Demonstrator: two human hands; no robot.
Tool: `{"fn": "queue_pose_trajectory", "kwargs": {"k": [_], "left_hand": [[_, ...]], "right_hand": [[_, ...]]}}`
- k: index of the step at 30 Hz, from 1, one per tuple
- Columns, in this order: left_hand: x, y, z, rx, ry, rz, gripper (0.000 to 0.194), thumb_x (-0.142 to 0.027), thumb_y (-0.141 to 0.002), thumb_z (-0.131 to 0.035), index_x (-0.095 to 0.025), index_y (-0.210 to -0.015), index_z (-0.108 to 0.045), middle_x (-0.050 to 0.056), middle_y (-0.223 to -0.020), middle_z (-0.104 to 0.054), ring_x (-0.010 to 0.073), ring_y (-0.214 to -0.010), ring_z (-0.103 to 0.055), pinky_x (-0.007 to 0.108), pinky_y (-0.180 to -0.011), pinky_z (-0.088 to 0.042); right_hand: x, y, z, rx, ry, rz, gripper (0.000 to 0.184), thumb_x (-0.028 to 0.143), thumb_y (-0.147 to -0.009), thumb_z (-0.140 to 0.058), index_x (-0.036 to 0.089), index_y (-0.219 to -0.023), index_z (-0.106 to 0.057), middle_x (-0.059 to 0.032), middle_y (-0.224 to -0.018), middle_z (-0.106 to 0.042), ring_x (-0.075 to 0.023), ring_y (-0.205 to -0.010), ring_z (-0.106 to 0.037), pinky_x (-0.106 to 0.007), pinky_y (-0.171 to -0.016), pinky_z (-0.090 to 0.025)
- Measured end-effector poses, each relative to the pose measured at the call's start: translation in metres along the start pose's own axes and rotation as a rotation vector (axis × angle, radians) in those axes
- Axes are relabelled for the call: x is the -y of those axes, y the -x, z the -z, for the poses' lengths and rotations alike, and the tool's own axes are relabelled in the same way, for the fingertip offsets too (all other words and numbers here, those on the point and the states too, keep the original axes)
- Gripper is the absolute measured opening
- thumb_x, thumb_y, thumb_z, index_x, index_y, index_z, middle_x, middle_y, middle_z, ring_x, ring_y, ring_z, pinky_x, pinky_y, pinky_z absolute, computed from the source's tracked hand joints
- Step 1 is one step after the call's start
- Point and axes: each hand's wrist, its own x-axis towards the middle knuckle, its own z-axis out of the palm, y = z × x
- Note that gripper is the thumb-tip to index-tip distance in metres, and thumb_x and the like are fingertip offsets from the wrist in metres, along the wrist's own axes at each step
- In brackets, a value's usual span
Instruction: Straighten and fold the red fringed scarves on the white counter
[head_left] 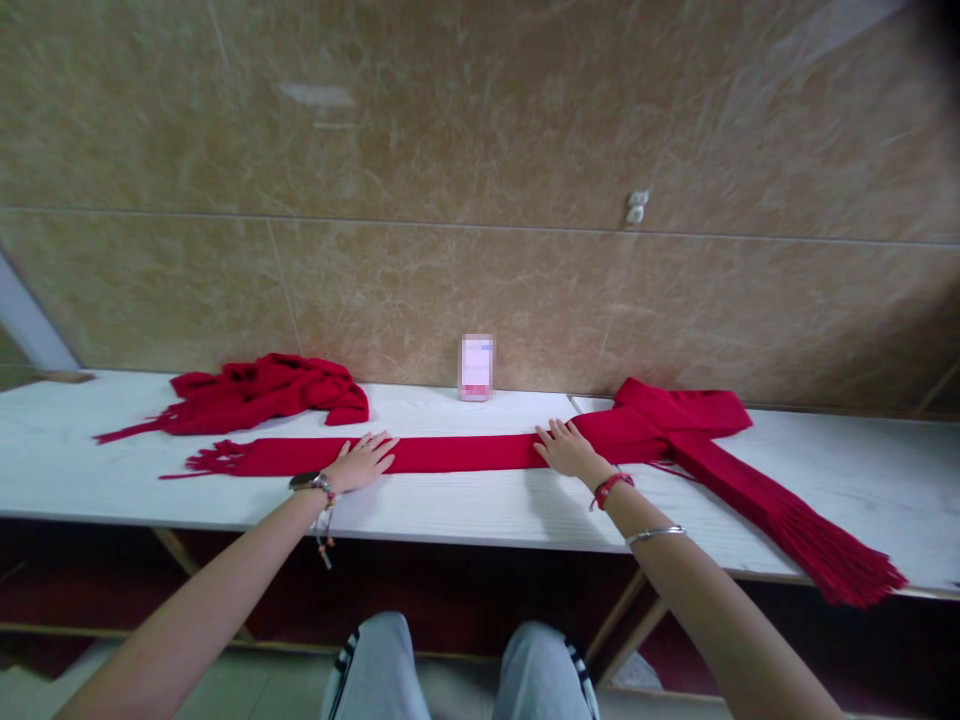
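Observation:
A red fringed scarf (pixel 465 453) lies in a long, narrow strip along the white tabletop. Its tasselled end points left. My left hand (pixel 360 463) rests flat on the strip's left part, fingers spread. Farther right, my right hand (pixel 568 450) lies with fingers apart on the same strip, palm down. Just beyond that hand, the strip meets more red scarf fabric (pixel 679 408), bunched and overlapping. From there a red fringed length (pixel 780 505) slants toward the front edge and hangs slightly over it. Where one piece ends under the overlap, I cannot tell.
A crumpled red scarf (pixel 270 392) sits at the back left of the white table (pixel 465 510). A phone with a blurred screen (pixel 477 368) leans against the tiled wall (pixel 420 290). Wall sockets (pixel 637 206) are at upper right. Under the tabletop are dark shelves (pixel 285 580).

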Motion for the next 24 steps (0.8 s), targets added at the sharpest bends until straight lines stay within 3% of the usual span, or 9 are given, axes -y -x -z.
{"fn": "queue_pose_trajectory", "kwargs": {"k": [4,9,11,14,17,19,21,24], "left_hand": [[0.004,0.000,-0.004,-0.051,-0.018,-0.023,0.049,-0.039,-0.090,-0.021,-0.029,-0.138,-0.025,0.003,-0.146,-0.017,0.0285,-0.133,-0.014,0.058,-0.099,-0.018],[0.006,-0.001,-0.006,-0.053,-0.027,-0.002,0.049,-0.037,-0.089,-0.021,-0.031,-0.138,-0.025,0.002,-0.146,-0.018,0.0295,-0.133,-0.014,0.059,-0.098,-0.018],[0.002,-0.004,-0.002,-0.009,-0.015,0.034,0.050,-0.037,-0.089,-0.021,-0.028,-0.138,-0.026,0.004,-0.147,-0.016,0.0304,-0.133,-0.013,0.060,-0.098,-0.018],[-0.012,-0.013,0.009,0.007,-0.019,0.033,0.051,-0.039,-0.089,-0.026,-0.024,-0.137,-0.029,0.008,-0.146,-0.018,0.0301,-0.133,-0.014,0.057,-0.099,-0.017],[-0.038,-0.023,0.019,-0.045,0.010,-0.080,0.051,-0.044,-0.089,-0.028,-0.025,-0.136,-0.030,0.010,-0.145,-0.020,0.0282,-0.133,-0.014,0.053,-0.101,-0.018],[-0.056,-0.029,0.021,-0.071,0.045,-0.176,0.051,-0.046,-0.090,-0.026,-0.026,-0.137,-0.028,0.008,-0.146,-0.019,0.0263,-0.133,-0.014,0.050,-0.101,-0.020],[-0.068,-0.031,0.017,-0.052,0.055,-0.247,0.050,-0.047,-0.090,-0.025,-0.029,-0.137,-0.026,0.006,-0.146,-0.017,0.0251,-0.134,-0.013,0.048,-0.102,-0.019],[-0.074,-0.033,0.007,-0.016,0.033,-0.275,0.049,-0.045,-0.091,-0.023,-0.031,-0.138,-0.025,0.003,-0.147,-0.017,0.0247,-0.133,-0.014,0.046,-0.104,-0.016]], "right_hand": [[-0.036,0.010,0.009,0.007,0.101,-0.088,0.044,0.028,-0.087,-0.034,0.017,-0.127,-0.045,-0.0139,-0.135,-0.040,-0.0325,-0.126,-0.030,-0.059,-0.099,-0.020],[-0.079,0.029,0.020,0.054,0.078,-0.140,0.042,0.021,-0.089,-0.027,0.020,-0.124,-0.048,-0.0117,-0.140,-0.034,-0.0340,-0.126,-0.029,-0.061,-0.091,-0.030],[-0.077,0.029,0.025,0.020,0.054,-0.146,0.043,0.024,-0.090,-0.026,0.016,-0.127,-0.045,-0.0138,-0.141,-0.031,-0.0341,-0.128,-0.025,-0.060,-0.092,-0.031],[-0.049,0.019,0.030,-0.060,0.006,-0.048,0.049,0.031,-0.091,-0.025,0.012,-0.135,-0.033,-0.0150,-0.143,-0.026,-0.0325,-0.131,-0.019,-0.056,-0.095,-0.030],[-0.010,0.009,0.028,-0.079,-0.029,0.128,0.051,0.036,-0.091,-0.023,0.016,-0.137,-0.028,-0.0117,-0.144,-0.026,-0.0307,-0.131,-0.019,-0.053,-0.096,-0.031],[0.005,0.008,0.023,-0.090,-0.003,0.142,0.050,0.038,-0.091,-0.025,0.018,-0.137,-0.030,-0.0112,-0.143,-0.029,-0.0323,-0.130,-0.021,-0.056,-0.096,-0.030],[0.002,0.011,0.014,-0.101,0.050,0.069,0.049,0.038,-0.090,-0.029,0.018,-0.135,-0.034,-0.0127,-0.140,-0.033,-0.0339,-0.129,-0.024,-0.058,-0.096,-0.028],[-0.031,0.019,0.002,-0.105,0.107,-0.057,0.044,0.032,-0.090,-0.030,0.017,-0.131,-0.041,-0.0150,-0.138,-0.036,-0.0330,-0.126,-0.030,-0.056,-0.095,-0.031]]}}
